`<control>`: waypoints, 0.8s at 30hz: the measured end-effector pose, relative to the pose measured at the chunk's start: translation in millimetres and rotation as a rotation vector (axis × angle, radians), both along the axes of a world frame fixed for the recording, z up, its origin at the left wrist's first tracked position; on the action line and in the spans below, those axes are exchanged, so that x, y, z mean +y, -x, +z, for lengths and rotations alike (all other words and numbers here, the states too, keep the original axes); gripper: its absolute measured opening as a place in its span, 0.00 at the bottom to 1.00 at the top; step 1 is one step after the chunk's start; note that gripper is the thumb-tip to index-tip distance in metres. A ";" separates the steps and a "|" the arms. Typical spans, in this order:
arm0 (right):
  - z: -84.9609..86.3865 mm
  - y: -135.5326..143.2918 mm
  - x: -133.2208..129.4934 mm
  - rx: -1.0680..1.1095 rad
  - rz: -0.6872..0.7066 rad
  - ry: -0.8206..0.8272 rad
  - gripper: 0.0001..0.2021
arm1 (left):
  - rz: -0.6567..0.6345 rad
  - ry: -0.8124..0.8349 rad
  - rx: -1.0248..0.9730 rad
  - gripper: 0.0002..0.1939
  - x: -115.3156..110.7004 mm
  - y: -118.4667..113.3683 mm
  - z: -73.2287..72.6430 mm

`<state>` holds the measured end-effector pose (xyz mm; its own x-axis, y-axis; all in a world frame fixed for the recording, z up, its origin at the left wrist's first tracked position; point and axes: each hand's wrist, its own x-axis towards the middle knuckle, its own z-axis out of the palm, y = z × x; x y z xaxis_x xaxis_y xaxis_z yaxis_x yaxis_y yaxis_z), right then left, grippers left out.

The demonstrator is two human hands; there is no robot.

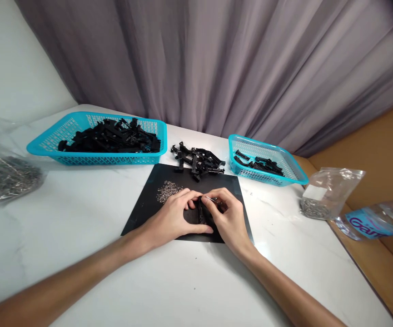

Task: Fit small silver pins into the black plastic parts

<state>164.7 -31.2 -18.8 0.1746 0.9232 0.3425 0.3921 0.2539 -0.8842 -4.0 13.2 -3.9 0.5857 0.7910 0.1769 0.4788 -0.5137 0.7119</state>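
Note:
My left hand (172, 213) is closed around a long black plastic part (201, 213), its thumb along the near end and its fingers at the far end. Pinched in my right hand (228, 218) is a thin silvery metal piece (211, 199), at the far end of the black part; its kind is too small to tell. Both hands are over a black mat (145, 204). Just left of them lies a pile of small metal pieces (168, 190). A heap of black plastic parts (198, 161) sits at the mat's far edge.
A blue basket (107, 159) full of black parts stands at the back left, and a smaller blue basket (267, 178) with several parts at the back right. Bags of metal pieces lie left (8, 177) and right (332, 195). A plastic bottle (373, 222) lies at the right.

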 end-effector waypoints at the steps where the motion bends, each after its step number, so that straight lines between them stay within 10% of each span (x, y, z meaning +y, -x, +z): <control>1: -0.3 -0.2 0.5 0.009 0.004 0.007 0.06 | 0.002 -0.002 -0.002 0.29 -0.2 0.0 0.0; 24: -2.7 -4.0 -7.7 -0.231 0.009 -0.082 0.09 | -0.007 -0.015 -0.019 0.32 1.0 0.8 -5.9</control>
